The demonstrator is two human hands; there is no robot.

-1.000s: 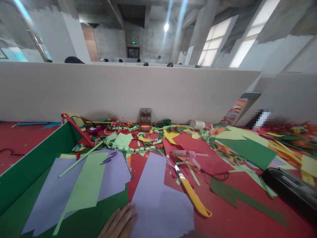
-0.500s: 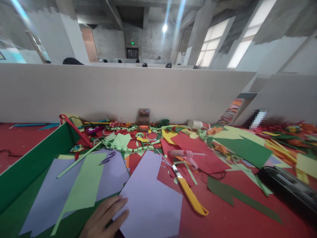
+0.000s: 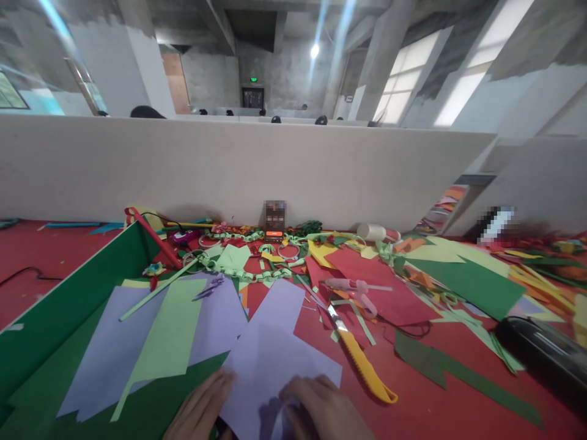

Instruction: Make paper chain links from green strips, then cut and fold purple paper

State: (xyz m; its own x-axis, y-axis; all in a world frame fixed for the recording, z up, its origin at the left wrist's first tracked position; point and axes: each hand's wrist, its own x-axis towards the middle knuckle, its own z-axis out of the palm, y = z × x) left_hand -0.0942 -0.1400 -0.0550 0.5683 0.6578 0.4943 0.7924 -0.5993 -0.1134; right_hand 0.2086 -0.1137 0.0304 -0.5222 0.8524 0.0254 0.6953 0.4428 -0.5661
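Head view: purple sheet [image 3: 275,342] on red desk [image 3: 426,412], in front of wearer, near edge curling up. Left hand [image 3: 204,403] on its left edge, fingers together and fairly straight; can't tell if that grip pinches. Right hand [image 3: 323,403] on near part, fingers bent round the curl; how tight the grip is, can't tell.

Around: yellow knife [image 3: 364,370] just right of sheet, blade bared, crowding that side. Pink glue gun [image 3: 355,290] beyond the blade, cord trailing right. Green strip [image 3: 172,330] over more purple paper [image 3: 119,342] at left, green board [image 3: 92,278] past that. Paper chain [image 3: 257,277] beyond sheet, phone [image 3: 275,221] against partition [image 3: 275,165]. Black case [image 3: 545,351] far right.

Vs half a second ago: right hand has come into view, near edge newly curled; left fingers closer together. Knife, glue gun unmoved.
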